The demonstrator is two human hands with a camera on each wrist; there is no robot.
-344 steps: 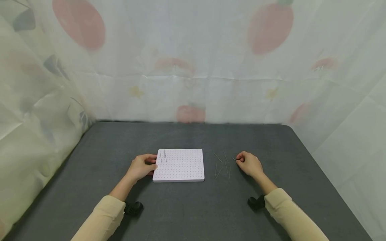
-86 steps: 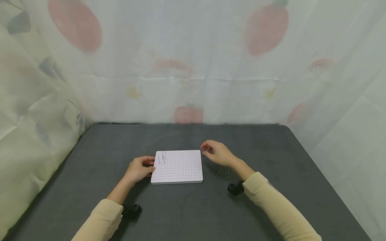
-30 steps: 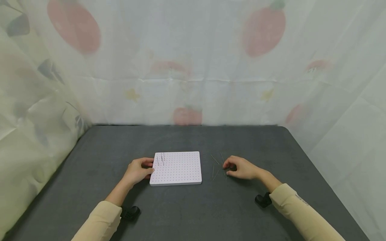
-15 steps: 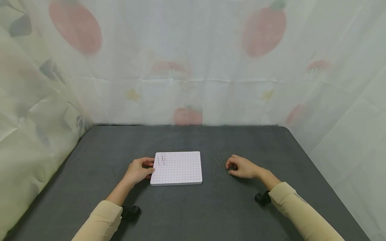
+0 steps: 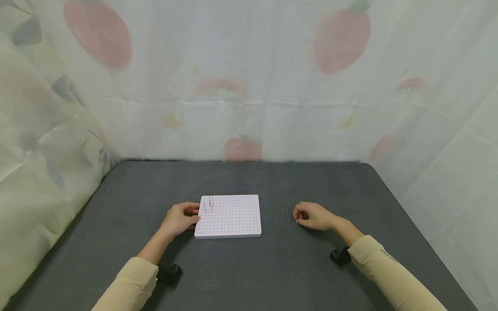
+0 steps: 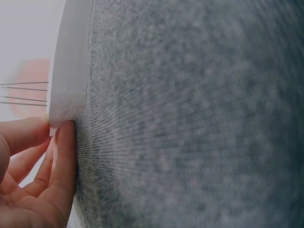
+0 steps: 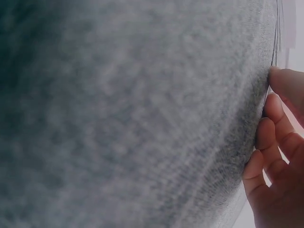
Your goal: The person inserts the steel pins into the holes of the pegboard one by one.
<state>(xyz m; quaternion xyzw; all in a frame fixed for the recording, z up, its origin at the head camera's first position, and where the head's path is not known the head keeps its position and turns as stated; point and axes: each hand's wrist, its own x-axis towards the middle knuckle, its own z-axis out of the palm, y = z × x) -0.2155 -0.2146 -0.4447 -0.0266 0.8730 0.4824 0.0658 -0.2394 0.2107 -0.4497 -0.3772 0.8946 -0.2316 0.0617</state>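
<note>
In the head view a white board with rows of small holes [image 5: 233, 220] lies on the dark table. My left hand [image 5: 180, 221] grips its left edge, thumb on top and fingers at the side and below. Several thin metal pins [image 6: 28, 89] stand upright in the board's far left corner. My right hand [image 5: 313, 216] is down at the table, right of the loose pins, thumb and forefinger pinching together. A thin metal pin runs between those fingertips, mostly hidden by them. In the right wrist view the other fingers [image 7: 254, 164] curl against the tabletop.
Several loose thin pins [image 5: 278, 205] lie scattered between the board and my right hand. The grey tabletop [image 5: 241, 272] reaches back to a pale printed curtain [image 5: 288, 129]. Another curtain hangs along the left side.
Compared with 11.5 seconds ago, one more pin stands in the board. My right hand went to the board's side, came back to the loose pins, and has just closed its fingertips; fewer lie loose.
</note>
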